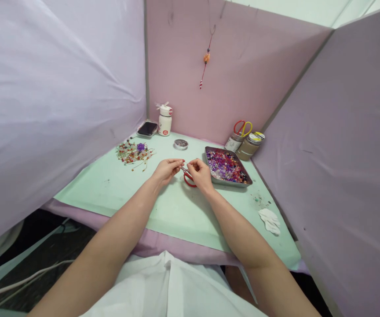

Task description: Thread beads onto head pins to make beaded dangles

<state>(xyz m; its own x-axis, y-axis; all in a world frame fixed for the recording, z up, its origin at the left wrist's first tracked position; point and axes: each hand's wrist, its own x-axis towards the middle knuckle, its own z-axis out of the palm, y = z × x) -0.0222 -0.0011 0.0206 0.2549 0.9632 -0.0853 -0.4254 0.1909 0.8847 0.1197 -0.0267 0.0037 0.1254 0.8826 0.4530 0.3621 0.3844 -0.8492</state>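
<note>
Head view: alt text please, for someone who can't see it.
Bare left hand and right hand nearly meet over a green table, beside red-handled scissors; whether either grips them is unclear. A tray of colorful beads sits to the right, beaded strands to the left.

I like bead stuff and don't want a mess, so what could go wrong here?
The red-handled scissors are right by the left hand and right hand, so a finger might get nicked.

The shallow grey metal tray of small purple, red and clear beads is close beside the right hand; a bump could spill some.

The white cylindrical bottle stands next to the black rectangular phone; if knocked, it might fall onto it.
</note>
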